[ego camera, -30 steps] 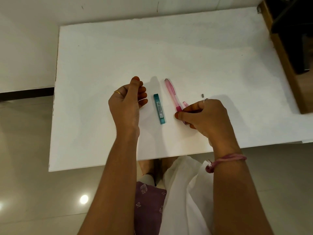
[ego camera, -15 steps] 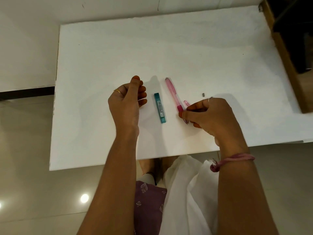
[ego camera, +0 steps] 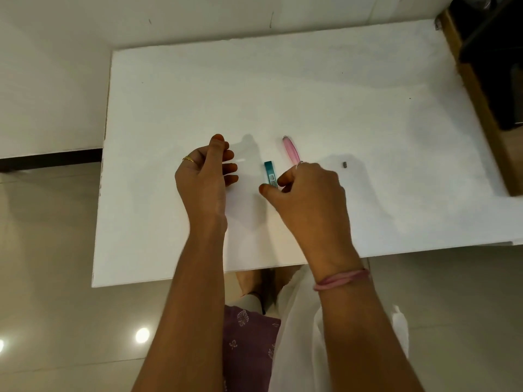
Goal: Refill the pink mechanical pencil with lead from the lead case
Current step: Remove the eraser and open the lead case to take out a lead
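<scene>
The teal lead case (ego camera: 268, 172) lies on the white table (ego camera: 311, 94) between my hands. My right hand (ego camera: 310, 193) is over its near end, thumb on the left side and forefinger on the right, pinching it; that end is hidden. The pink mechanical pencil (ego camera: 291, 149) lies just right of the case, and my right hand covers its near half. My left hand (ego camera: 205, 178) hovers left of the case with loosely curled fingers and nothing visible in it.
A small grey piece (ego camera: 344, 164) lies on the table right of my right hand. A brown wooden piece of furniture (ego camera: 481, 89) stands along the table's right edge. The tiled floor lies to the left and in front.
My right hand has moved left from the pencil's near end to the lead case and closed on it. The pencil and my left hand have stayed put.
</scene>
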